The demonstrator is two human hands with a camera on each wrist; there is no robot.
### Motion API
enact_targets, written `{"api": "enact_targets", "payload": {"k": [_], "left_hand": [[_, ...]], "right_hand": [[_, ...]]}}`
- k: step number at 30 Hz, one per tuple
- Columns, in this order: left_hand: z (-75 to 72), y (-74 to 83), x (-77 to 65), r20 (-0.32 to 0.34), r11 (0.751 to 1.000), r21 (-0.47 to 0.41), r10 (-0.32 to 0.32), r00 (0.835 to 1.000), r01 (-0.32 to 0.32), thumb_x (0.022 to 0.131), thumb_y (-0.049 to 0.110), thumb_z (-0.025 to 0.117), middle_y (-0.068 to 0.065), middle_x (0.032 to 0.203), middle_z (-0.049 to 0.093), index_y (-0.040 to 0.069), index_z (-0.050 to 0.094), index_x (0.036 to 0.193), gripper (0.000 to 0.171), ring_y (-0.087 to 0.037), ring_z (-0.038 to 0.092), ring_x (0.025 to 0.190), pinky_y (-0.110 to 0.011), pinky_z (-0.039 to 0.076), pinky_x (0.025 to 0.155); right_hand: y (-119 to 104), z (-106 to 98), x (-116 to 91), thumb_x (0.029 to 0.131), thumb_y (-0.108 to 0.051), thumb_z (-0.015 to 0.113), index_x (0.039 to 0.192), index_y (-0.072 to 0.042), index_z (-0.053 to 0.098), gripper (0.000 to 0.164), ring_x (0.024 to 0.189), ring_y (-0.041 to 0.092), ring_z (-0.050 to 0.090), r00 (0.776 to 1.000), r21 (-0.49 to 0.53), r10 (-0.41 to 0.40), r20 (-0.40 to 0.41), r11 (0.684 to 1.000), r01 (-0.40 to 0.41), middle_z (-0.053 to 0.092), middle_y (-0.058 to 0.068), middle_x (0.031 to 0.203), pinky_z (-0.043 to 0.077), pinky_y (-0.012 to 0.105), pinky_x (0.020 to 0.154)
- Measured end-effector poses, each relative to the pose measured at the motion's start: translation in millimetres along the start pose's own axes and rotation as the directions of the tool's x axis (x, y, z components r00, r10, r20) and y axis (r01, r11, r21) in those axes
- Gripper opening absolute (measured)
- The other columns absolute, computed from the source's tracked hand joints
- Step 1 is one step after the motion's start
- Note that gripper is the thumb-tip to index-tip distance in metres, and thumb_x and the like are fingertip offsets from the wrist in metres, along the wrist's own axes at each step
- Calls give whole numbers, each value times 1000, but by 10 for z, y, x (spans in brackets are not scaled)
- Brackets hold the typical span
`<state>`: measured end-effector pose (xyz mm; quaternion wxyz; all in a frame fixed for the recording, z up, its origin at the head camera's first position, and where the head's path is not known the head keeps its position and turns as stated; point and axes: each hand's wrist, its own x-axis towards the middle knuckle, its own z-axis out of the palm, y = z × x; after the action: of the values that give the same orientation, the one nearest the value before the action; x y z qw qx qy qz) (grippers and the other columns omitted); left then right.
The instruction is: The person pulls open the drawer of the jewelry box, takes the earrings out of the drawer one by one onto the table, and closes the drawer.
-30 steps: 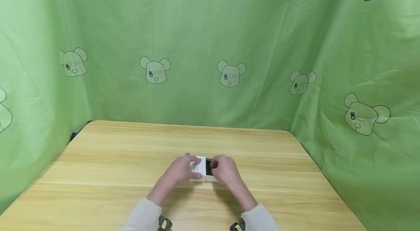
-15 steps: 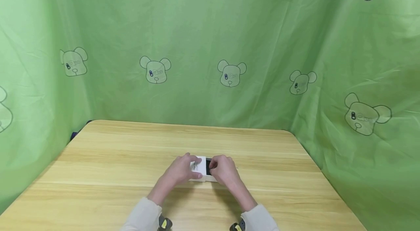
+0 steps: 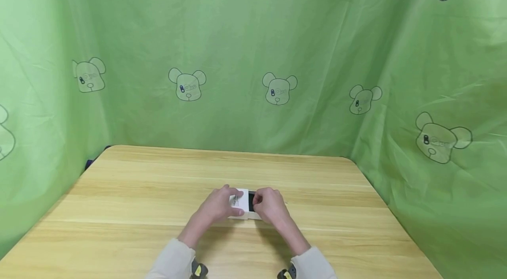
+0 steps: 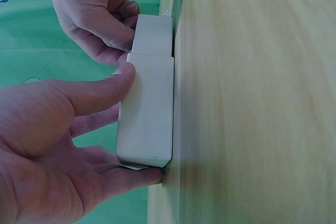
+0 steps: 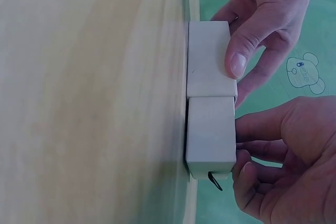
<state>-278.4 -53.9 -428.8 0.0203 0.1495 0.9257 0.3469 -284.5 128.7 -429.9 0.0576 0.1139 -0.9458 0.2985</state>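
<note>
A white slide-out box lies on the table, made of an outer sleeve with print on top and an inner tray drawn partway out to the right. Part of the tray's black inside shows between the hands. My left hand grips the sleeve, thumb on the near edge and a finger at the end in the left wrist view. My right hand bends its fingers over the tray's open top; I cannot tell whether they pinch anything. A black loop sticks out of the tray's end.
The wooden table spreads around the box on all sides. Green curtains printed with bear heads hang behind and at both sides. Cream sleeves and dark wrist devices are low in the head view.
My right fingertips have shifted slightly left over the tray's black inside since a second ago, then stay put. The left hand and the box hold their place.
</note>
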Motion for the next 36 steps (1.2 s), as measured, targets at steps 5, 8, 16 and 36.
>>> {"api": "enact_targets", "payload": {"k": [5, 8, 16, 36], "left_hand": [[8, -3, 9, 2, 1000, 0, -4, 1000, 4, 81, 27, 86, -30, 149, 48, 10, 67, 132, 57, -53, 49, 132, -64, 42, 110], [11, -10, 13, 2, 1000, -2, -3, 1000, 3, 81, 27, 86, -29, 147, 50, 10, 67, 132, 57, -52, 50, 131, -64, 43, 109], [15, -19, 17, -1, 1000, 2, -7, 1000, 7, 80, 26, 86, -29, 147, 50, 11, 68, 131, 56, -52, 50, 130, -64, 44, 108], [20, -13, 20, -2, 1000, 15, -15, 1000, 15, 80, 28, 86, -23, 139, 58, 12, 68, 131, 57, -48, 54, 125, -61, 48, 105]], "right_hand": [[8, -19, 4, 73, 8, 68, 69, -11, 66, 19, 64, 16, 55, 1000, 11, 19, -1, 1000, -19, 64, 2, 68, 46, 25, 59], [13, -24, 7, 74, 8, 69, 70, -10, 66, 19, 62, 16, 56, 1000, 25, 23, -1, 999, -23, 63, 1, 67, 47, 25, 58], [20, -24, 32, 75, 8, 68, 75, -8, 70, 16, 65, 16, 58, 999, 31, 36, -10, 999, -36, 65, 0, 69, 49, 27, 61], [20, -112, 33, 82, 4, 72, 79, -6, 73, 11, 64, 14, 60, 998, 76, 55, 28, 995, -57, 69, 3, 74, 50, 24, 56]]}}
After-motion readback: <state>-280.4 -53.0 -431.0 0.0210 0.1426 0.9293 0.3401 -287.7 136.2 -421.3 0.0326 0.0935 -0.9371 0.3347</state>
